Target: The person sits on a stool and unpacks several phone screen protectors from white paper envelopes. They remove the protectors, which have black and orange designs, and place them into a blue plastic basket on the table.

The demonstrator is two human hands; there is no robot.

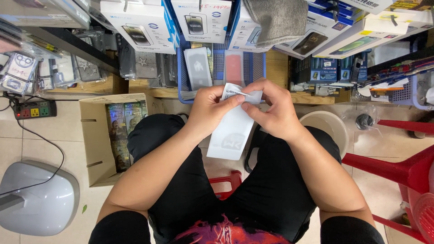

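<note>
Head view, seated person. We see the white flat packet [233,129] held over the lap, its long axis running from the raised top edge down and slightly left. The left hand [210,106] and right hand [271,108] both pinch that top edge, fingers closed on it, equally near. Below, the packet hangs free between the knees; ahead, the blue basket [183,77] and shelf edge crowd close.

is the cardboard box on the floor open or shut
Open. The cardboard box has its flaps spread and no lid, and rows of small packets show inside it, beside the person's knee.
</note>
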